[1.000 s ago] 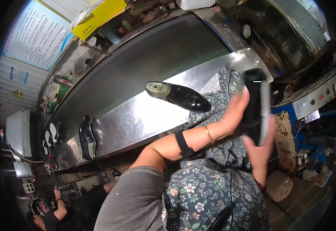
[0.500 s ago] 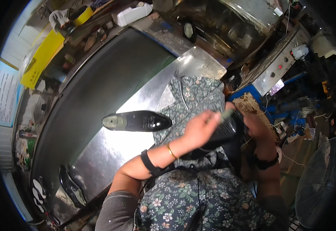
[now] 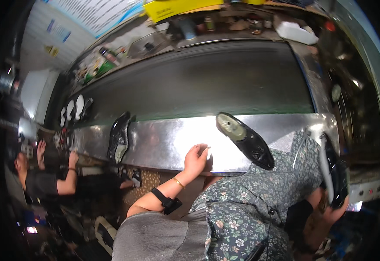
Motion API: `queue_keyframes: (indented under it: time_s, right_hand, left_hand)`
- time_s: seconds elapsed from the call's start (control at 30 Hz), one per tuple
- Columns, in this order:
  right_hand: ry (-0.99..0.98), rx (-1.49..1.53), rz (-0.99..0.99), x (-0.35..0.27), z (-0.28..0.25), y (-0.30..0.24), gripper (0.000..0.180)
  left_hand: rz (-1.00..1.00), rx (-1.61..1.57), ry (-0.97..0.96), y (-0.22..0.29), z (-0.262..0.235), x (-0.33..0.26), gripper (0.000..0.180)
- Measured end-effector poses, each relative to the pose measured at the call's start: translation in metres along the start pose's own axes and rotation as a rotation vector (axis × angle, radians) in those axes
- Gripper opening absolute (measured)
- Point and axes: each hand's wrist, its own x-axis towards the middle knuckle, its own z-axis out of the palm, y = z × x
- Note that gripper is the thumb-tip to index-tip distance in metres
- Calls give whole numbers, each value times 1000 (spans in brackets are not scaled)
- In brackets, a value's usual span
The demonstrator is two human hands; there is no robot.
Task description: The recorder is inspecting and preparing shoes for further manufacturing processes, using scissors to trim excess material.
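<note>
My left hand (image 3: 196, 160) is over the front edge of a shiny metal ledge, its fingers drawn together. A tiny pale bit shows at the fingertips; I cannot make out what it is. At the far right, my right hand (image 3: 329, 211) grips a glossy black shoe (image 3: 340, 185), held upright with a pale grey strip along one side. Between my hands, a second black shoe (image 3: 253, 145) with a pale insole lies slantwise, its toe on the flowered apron (image 3: 281, 174). Farther left, another black shoe (image 3: 119, 137) rests on the metal ledge (image 3: 164, 139).
Behind the ledge runs a dark conveyor belt (image 3: 207, 80). Several white insole-shaped pieces (image 3: 79, 106) are at its left end. A white jug (image 3: 296, 31) and a yellow box (image 3: 181, 8) stand along the back. At the left, another person (image 3: 46, 182) has both hands raised near the ledge.
The view has swung left, bringing the other person into sight. My left hand has moved away from the shoe in my right hand, out over the metal ledge. The right hand keeps its shoe.
</note>
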Motion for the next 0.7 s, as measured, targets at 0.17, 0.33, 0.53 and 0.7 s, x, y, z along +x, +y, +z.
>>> queue_keyframes:
  time_s: [0.17,0.33,0.53,0.7]
  right_hand:
    - [-114,-537,-353,168,137,6,40]
    - [-948,-626,-131,56,278,21,37]
    - [-1096,-863,-353,-60,348,29,77]
    - [-979,-805,-202,-80,343,11,84]
  left_hand:
    - [-78,147,22,-33,-21,-37,21]
    - [-323,-499,-92,-7,15,-36,49]
    - [-495,-851,-153,47,54,2,93]
    - [-581,-973,-283,70,56,20,65]
